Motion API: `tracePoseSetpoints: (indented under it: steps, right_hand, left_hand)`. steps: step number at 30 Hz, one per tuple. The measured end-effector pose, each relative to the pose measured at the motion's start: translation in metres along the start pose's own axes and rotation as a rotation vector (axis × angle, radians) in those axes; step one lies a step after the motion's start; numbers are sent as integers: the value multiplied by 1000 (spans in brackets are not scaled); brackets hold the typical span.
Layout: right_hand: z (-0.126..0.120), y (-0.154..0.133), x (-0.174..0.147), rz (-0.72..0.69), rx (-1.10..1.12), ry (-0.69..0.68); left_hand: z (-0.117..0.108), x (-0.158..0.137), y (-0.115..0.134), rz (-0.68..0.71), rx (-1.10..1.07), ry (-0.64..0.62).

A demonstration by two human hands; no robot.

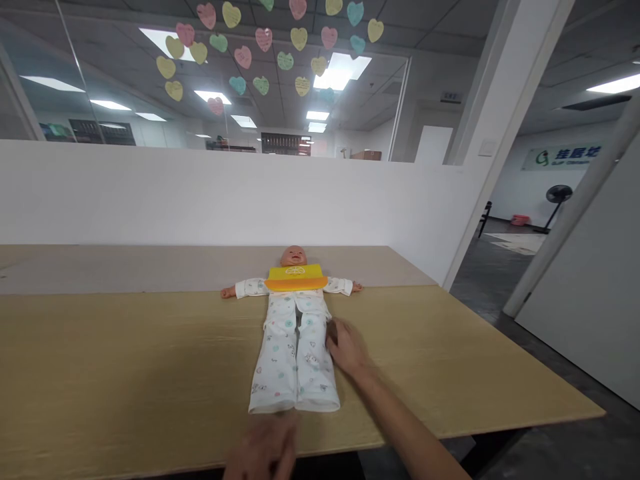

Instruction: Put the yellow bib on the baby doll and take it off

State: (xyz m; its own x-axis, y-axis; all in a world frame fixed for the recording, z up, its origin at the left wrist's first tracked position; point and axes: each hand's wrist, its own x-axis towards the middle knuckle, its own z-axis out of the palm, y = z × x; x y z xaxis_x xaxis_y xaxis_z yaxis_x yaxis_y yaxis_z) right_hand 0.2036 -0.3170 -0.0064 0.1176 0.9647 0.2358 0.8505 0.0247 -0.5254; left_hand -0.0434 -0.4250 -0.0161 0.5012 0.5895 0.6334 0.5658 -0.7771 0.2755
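Note:
A baby doll lies on its back on the table, head toward the wall, arms spread out sideways. It wears a yellow bib with an orange lower edge, a white printed top and white printed pants. My right hand is at the side of the pants near the doll's hip, fingers curled against the cloth; whether it pinches the fabric is unclear. Below the pant hems, near the table's front edge, my left hand is smeared by motion, and its fingers are not clear.
The wooden table has a grey strip along its back, against a white wall. Heart-shaped notes dot the glass above. On the right are a doorway, a door and a standing fan.

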Motion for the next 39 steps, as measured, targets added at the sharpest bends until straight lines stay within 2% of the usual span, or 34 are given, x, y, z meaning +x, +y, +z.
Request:
tracePoseSetpoints:
  steps: [2,4,6,9,11,13,17,24,31,39]
  right_hand:
    - [0,-2,16,41,-45,-2]
    - [0,-4,30,56,-96,-10]
    - [-1,-6,39,49,-149,-22]
    - [-1,-8,45,29,-217,-38]
    - [-1,-10,45,33,-254,-48]
    - [0,-11,43,47,-285,-53]
    - [2,-12,41,76,-303,-52]
    - [6,-12,42,104,-191,9]
    - [5,-10,42,129,-144,12]
    - [-2,-16,39,126,-254,-33]
  left_hand:
    - [-9,20,-28,-281,-108,26]
    - [-10,45,-63,-578,-114,25]
    - [-6,69,-95,-747,-19,33]
    - [3,94,-120,-752,59,-112]
    - [6,103,-122,-761,105,-198]
    - [6,109,-117,-781,170,-233]
    - [7,117,-112,-770,264,-249]
    - [23,124,-122,-667,368,-332]
    - [31,122,-126,-540,469,-300]
    - [27,132,-120,-428,512,-299]
